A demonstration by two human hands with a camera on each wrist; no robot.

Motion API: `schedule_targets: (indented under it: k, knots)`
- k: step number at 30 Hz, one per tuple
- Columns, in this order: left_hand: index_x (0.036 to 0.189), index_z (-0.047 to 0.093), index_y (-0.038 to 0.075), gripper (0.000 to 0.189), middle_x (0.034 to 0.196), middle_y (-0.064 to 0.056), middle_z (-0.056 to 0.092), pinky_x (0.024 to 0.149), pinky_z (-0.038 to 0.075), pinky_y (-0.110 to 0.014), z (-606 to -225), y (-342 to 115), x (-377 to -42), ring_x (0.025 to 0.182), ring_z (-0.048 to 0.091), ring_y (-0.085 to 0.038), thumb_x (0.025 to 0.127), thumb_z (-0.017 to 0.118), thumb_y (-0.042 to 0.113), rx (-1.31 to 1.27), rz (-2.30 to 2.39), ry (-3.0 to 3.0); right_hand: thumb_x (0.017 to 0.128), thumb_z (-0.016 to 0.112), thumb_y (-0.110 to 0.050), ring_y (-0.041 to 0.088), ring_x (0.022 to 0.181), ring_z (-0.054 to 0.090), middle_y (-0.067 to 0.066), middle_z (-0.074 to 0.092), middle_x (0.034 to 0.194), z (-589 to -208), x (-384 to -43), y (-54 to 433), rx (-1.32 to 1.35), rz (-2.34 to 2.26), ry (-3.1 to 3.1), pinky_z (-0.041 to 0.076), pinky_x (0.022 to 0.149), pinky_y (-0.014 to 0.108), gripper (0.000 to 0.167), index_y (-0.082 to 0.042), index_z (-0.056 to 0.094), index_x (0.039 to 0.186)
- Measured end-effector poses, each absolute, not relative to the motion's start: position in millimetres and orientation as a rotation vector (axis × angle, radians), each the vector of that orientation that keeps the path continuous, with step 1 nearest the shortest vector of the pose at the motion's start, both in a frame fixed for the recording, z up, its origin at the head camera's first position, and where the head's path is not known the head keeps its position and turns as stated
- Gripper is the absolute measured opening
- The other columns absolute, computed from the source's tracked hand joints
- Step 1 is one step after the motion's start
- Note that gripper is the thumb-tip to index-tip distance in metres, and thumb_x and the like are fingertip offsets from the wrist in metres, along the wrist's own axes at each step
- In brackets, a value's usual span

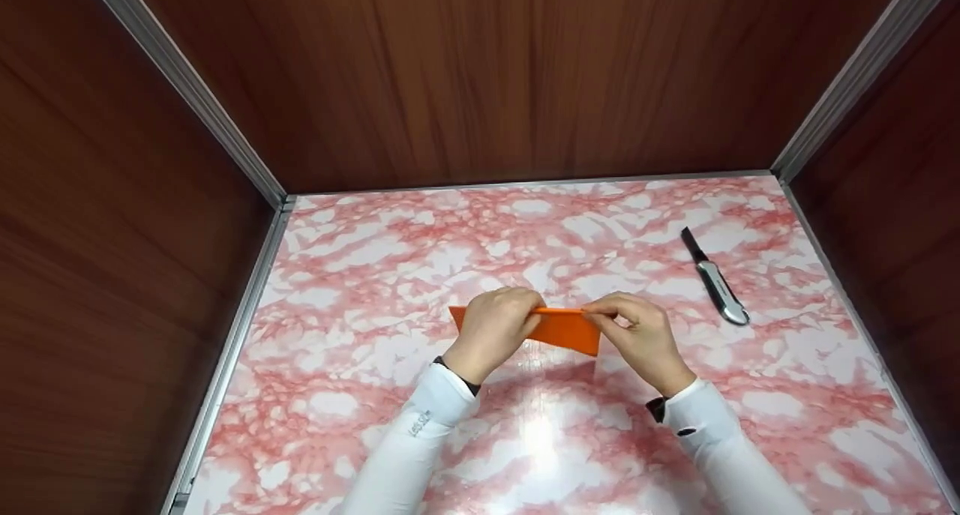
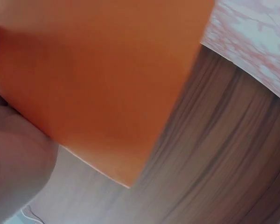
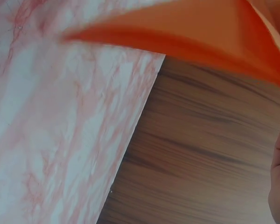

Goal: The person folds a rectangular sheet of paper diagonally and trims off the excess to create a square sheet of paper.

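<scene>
An orange sheet of paper (image 1: 566, 330) is held up between both hands, its top edge running almost level in the head view. The left hand (image 1: 496, 326) grips that edge left of the middle, with the sheet's pointed left end sticking out past the knuckles. At the right end, the right hand (image 1: 634, 333) pinches the edge between thumb and fingertips. In the left wrist view the paper (image 2: 102, 88) hangs as a broad panel with a corner at the bottom. The right wrist view shows the paper (image 3: 200, 35) bent, with its far tip blurred.
A utility knife (image 1: 718, 286) with a dark blade end and grey handle lies at the right on the red-and-white marbled table (image 1: 360, 290). Brown wood-grain panels (image 1: 525, 80) with metal edge strips enclose the back and both sides.
</scene>
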State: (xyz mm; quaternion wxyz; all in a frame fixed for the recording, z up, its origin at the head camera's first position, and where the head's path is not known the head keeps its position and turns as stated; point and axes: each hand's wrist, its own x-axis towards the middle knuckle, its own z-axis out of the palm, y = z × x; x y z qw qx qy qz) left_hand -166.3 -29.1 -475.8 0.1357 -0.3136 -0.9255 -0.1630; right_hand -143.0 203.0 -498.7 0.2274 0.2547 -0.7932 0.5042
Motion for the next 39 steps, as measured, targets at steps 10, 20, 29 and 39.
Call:
schedule_targets:
  k: [10, 20, 29, 39]
  knots:
    - [0.083, 0.067, 0.024, 0.009, 0.079, 0.013, 0.065, 0.061, 0.048, -0.028, -475, -30, -164, 0.074, 0.064, -0.009, 0.089, 0.071, 0.028, -0.875, -0.456, -2.713, 0.084, 0.076, -0.032, 0.011, 0.076, 0.059, -0.013, 0.070, 0.090, -517, -147, 209, 0.447, 1.541, -2.492, 0.046, 0.066, 0.026, 0.021, -0.030, 0.074, 0.106]
    - [0.088, 0.069, 0.023, 0.003, 0.081, 0.013, 0.065, 0.066, 0.049, -0.026, -476, -27, -165, 0.076, 0.062, -0.006, 0.091, 0.069, 0.023, -0.929, -0.509, -2.667, 0.086, 0.076, -0.019, 0.013, 0.075, 0.063, -0.010, 0.072, 0.086, -517, -147, 204, 0.323, 1.622, -2.501, 0.048, 0.066, 0.024, 0.012, -0.028, 0.078, 0.093]
    - [0.099, 0.070, 0.022, 0.019, 0.091, 0.013, 0.067, 0.072, 0.048, -0.021, -485, -10, -166, 0.081, 0.061, -0.003, 0.097, 0.059, 0.037, -1.053, -0.607, -2.450, 0.085, 0.076, -0.020, 0.014, 0.077, 0.067, -0.011, 0.073, 0.087, -520, -149, 198, 0.378, 1.637, -2.426, 0.052, 0.069, 0.028, 0.010, -0.027, 0.079, 0.092]
    - [0.087, 0.066, 0.020, 0.014, 0.082, 0.011, 0.064, 0.063, 0.047, -0.023, -492, -6, -165, 0.073, 0.060, -0.008, 0.094, 0.065, 0.032, -1.001, -0.586, -2.376, 0.084, 0.077, -0.026, 0.013, 0.074, 0.067, -0.014, 0.073, 0.086, -523, -150, 194, 0.462, 1.580, -2.392, 0.052, 0.064, 0.028, 0.009, -0.028, 0.079, 0.092]
